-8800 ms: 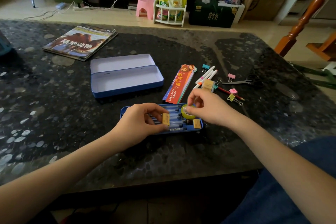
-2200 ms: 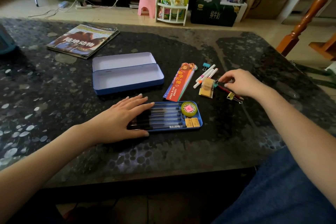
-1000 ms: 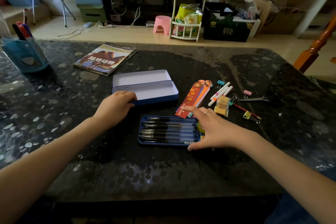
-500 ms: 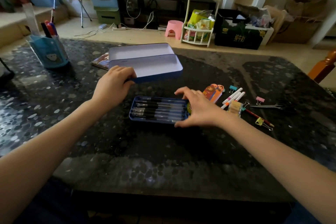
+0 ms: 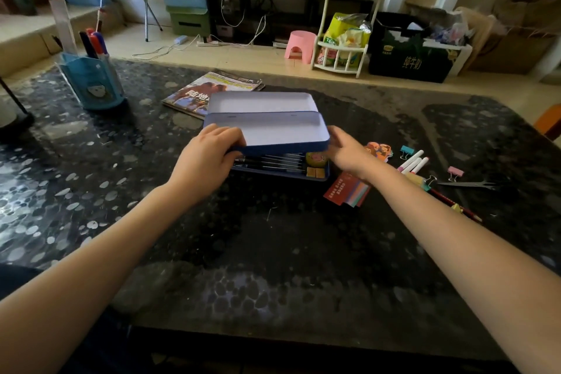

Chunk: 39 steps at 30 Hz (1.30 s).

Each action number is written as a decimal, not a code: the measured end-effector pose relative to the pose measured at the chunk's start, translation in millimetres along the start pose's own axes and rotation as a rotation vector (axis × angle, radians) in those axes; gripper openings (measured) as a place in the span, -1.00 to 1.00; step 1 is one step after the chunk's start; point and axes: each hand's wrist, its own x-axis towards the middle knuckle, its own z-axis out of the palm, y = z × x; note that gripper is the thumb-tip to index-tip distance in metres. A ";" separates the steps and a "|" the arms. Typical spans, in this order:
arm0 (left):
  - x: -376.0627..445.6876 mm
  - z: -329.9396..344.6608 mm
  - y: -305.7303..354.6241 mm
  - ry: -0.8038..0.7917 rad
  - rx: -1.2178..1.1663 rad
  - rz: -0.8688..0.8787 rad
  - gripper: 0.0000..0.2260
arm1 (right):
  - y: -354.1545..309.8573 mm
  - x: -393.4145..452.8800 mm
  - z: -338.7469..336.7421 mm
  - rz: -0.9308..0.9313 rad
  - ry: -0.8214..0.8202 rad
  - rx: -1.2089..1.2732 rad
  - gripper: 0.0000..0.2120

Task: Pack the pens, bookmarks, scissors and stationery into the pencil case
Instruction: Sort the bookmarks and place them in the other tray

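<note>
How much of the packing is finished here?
Partly. Black pens, tape roll and erasers lie in the tray. Both hands, left hand and right hand, hold the open case over it. Bookmarks, markers, clips and scissors remain out.

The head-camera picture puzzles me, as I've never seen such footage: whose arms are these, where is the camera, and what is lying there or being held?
No machine here: a person wears the camera on their head, looking down at their own arms. The left hand and right hand grip the ends of an open blue pencil case, held just above an inner tray of black pens on the dark table. To the right lie bookmarks, markers, binder clips and scissors. Behind are a magazine and a pen holder.
</note>
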 end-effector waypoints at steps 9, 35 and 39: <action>-16.0 -2.0 38.2 -0.256 -0.128 0.179 -0.93 | 1.4 -72.3 -23.2 0.276 0.078 0.292 -0.65; -49.2 25.8 26.0 -0.150 0.053 -0.590 -0.85 | 23.7 -56.7 -51.1 0.120 0.471 -0.384 -0.71; -48.6 23.5 30.0 -0.133 0.064 -0.592 -0.86 | 35.0 -3.2 -76.7 0.303 0.373 -0.558 -0.47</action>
